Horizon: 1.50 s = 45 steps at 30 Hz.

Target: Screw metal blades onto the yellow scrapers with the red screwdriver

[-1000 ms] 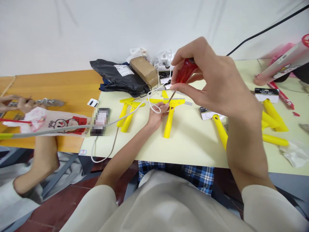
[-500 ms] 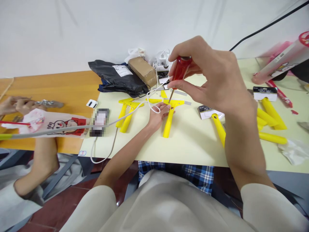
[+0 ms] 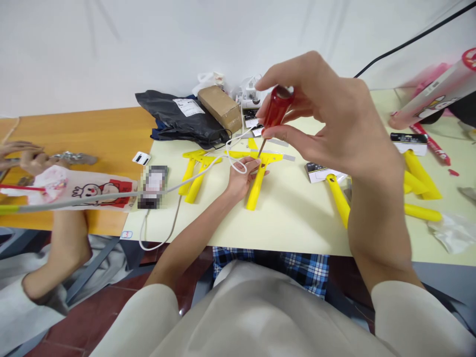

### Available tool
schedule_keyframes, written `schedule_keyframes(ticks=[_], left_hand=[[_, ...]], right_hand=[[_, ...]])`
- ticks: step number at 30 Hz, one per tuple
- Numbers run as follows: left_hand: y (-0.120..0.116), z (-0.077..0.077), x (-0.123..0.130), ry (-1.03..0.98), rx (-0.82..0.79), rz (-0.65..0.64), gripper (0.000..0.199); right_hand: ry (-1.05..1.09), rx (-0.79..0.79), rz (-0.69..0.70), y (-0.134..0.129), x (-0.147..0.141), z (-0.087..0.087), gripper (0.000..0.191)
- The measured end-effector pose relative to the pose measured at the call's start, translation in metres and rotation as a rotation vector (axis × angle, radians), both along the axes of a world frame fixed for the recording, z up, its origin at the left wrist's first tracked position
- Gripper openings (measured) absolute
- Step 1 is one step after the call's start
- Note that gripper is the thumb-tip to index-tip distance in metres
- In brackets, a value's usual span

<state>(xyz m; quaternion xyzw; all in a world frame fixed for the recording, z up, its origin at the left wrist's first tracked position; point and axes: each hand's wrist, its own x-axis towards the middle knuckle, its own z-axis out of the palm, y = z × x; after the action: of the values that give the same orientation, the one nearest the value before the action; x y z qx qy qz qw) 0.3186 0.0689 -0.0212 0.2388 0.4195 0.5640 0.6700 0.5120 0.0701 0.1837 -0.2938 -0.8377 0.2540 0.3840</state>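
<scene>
A screwdriver with a red handle (image 3: 275,110) is held by my right hand (image 3: 327,119), its shaft slanting down to the head of a yellow scraper-like tool (image 3: 256,191). My left hand (image 3: 241,176) grips that tool near the joint of its head and handle, against the table. The screwdriver's tip is at the joint, close to my left fingers. Left of my hand lie two more yellow tools (image 3: 197,183) of the same shape. To the right is a yellow handle (image 3: 338,198) beside a black and white card (image 3: 319,172).
A white cable (image 3: 193,181) loops over the table (image 3: 290,223) and my left fingers. At the back are a black bag (image 3: 182,116) and a cardboard box (image 3: 220,108). Yellow handles (image 3: 422,173) lie right. Another person's hands (image 3: 26,158) work at the left.
The yellow tool's handle has swung slightly left. My right hand has turned a little with the screwdriver, whose red handle now leans more. The other person's fingers at the left have shifted.
</scene>
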Motion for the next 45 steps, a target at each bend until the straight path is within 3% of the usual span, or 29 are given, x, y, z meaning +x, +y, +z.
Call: schedule_keyframes(ticks=[3,5,12,18,24,31,37,42,45], left_hand=[[0.001,-0.001,0.000,0.002,-0.004,0.008,0.044],[0.001,-0.001,0.000,0.000,-0.001,0.008,0.045],[0.002,-0.001,-0.001,0.001,0.005,0.015,0.044],[0.002,-0.001,-0.002,-0.009,0.013,0.006,0.042],[0.002,-0.001,-0.002,0.010,-0.001,0.006,0.043],[0.002,-0.001,-0.002,-0.008,0.018,0.010,0.042],[0.003,-0.002,-0.002,0.001,0.005,0.014,0.043],[0.002,-0.005,-0.001,-0.002,0.018,0.006,0.044],[0.002,-0.005,-0.001,0.005,0.030,-0.002,0.045]], right_hand=[[-0.053,0.191,-0.043,0.009,-0.001,-0.005,0.034],[-0.087,0.237,-0.061,0.012,-0.001,-0.006,0.035],[-0.019,0.111,0.048,0.005,0.001,-0.002,0.047],[-0.053,0.167,-0.025,0.012,0.002,-0.004,0.032],[-0.007,0.105,0.007,0.003,0.003,-0.002,0.036],[-0.075,0.193,-0.152,0.011,0.005,-0.004,0.030],[-0.043,0.107,0.046,0.008,0.009,-0.001,0.050],[-0.094,0.191,-0.087,0.013,0.011,-0.002,0.029],[-0.111,0.138,-0.022,0.011,0.012,-0.001,0.038]])
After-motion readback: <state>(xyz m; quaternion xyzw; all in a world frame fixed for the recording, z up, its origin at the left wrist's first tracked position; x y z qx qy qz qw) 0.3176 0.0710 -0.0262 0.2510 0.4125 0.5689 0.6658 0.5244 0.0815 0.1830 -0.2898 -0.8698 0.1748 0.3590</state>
